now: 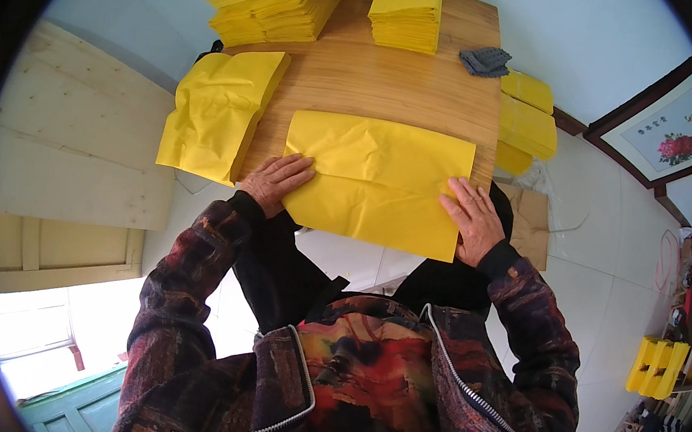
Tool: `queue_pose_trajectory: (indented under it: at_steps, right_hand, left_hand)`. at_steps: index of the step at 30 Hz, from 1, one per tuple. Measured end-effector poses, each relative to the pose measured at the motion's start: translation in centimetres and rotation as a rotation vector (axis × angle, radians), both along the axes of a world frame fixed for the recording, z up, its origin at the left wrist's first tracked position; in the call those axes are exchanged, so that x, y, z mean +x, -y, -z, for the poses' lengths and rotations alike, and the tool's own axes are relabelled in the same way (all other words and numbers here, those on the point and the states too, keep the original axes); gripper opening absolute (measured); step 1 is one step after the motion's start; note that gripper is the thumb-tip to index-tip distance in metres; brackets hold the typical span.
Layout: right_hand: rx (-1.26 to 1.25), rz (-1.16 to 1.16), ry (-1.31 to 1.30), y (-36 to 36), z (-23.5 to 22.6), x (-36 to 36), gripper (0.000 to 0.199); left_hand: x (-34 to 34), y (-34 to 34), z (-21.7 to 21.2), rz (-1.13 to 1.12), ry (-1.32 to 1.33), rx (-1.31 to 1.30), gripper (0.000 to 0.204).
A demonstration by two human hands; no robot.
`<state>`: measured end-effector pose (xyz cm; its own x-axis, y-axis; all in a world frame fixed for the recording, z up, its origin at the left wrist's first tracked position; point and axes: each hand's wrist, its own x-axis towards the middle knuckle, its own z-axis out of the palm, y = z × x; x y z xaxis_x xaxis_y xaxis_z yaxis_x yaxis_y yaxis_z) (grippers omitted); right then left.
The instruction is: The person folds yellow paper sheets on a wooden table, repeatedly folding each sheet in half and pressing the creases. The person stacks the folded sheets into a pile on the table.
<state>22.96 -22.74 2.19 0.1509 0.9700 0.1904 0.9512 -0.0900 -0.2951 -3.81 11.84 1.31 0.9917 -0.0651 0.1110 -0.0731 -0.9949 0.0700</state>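
Observation:
A wide, creased yellow sheet (379, 169) lies at the near edge of the wooden table, its lower part reaching past the edge above my lap. I cannot tell whether it is paper or cloth. My left hand (276, 182) rests on its left side with the fingers stretched out flat, the thumb hidden. On the right side, my right hand (474, 219) lies with fingers spread over the sheet's edge. Left of my left hand is a wrinkled stack of yellow sheets (217, 110), jutting over the table's left corner.
The wooden table (390, 84) bears a tall yellow pile (277, 17) at far left, a folded yellow stack (405, 15) at far centre and a grey cloth (485, 61). Yellow bundles (527, 125) and cardboard (529, 224) lie right of it. A framed flower picture (674, 129) stands by the wall.

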Motion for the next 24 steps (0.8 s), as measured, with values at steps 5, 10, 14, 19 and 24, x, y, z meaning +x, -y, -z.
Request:
queue_pose_trajectory:
  at_steps: [5, 10, 14, 19, 24]
  right_hand:
    - [0.040, 0.020, 0.029, 0.3, 0.2, -0.7, 0.054]
    - [0.071, 0.028, 0.017, 0.8, 0.6, -1.2, 0.047]
    - [0.069, 0.050, -0.148, 1.0, 0.5, -1.0, 0.035]
    - [0.111, 0.149, -0.337, 0.6, 0.0, -1.1, 0.028]
    - [0.295, 0.300, -0.512, -0.5, 0.0, -2.0, 0.020]
  left_hand:
    - [-0.8, 0.2, -0.1, 0.022, 0.052, -0.054, 0.066]
    - [-1.3, 0.5, -0.4, 0.018, 0.106, -0.086, 0.055]
    - [-1.3, 0.5, -1.2, -0.023, 0.108, -0.213, 0.044]
    - [-1.1, -0.2, -1.6, -0.122, 0.019, -0.461, 0.032]
    - [-0.8, -0.6, -0.6, -0.398, 0.096, -1.059, 0.023]
